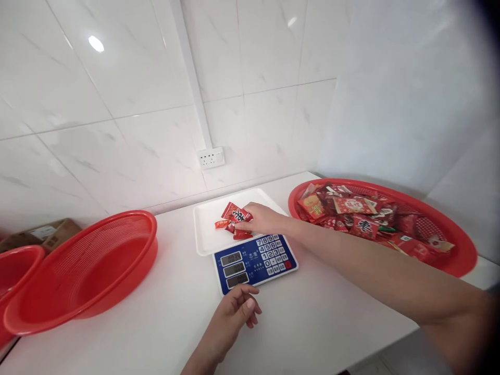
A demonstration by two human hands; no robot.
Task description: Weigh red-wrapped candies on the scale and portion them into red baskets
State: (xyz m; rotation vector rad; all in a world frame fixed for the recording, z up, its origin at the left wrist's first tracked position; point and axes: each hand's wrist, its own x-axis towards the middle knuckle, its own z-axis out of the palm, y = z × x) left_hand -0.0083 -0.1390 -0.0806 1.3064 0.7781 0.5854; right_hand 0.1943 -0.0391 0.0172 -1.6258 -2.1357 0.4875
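- Your right hand (262, 219) covers part of the red packets (231, 212), so you cannot count them or see where every fingertip sits.
- The digits in the 3 display windows (235, 269) are too faint to read surely.
- At 9 o'clock, the picture's edge cuts off the outer red basket (23, 255); the large red basket (150, 250) partly hides a cardboard box (62, 233).
- The packets are glossy and crinkled, with black and white print; a small orange-red piece pokes out at their 9 o'clock side.
- They are at the white tray (207, 229), at 12 o'clock from the blue scale panel (255, 260).
- Your right fingers are closed around them.
- Your left hand (233, 312), at 6 o'clock by the panel's near edge, is half open, fingers loosely curled, holding nothing visible.
- At 2 o'clock, the filled basket (464, 258) bears mixed, mostly red wrappers (353, 205).
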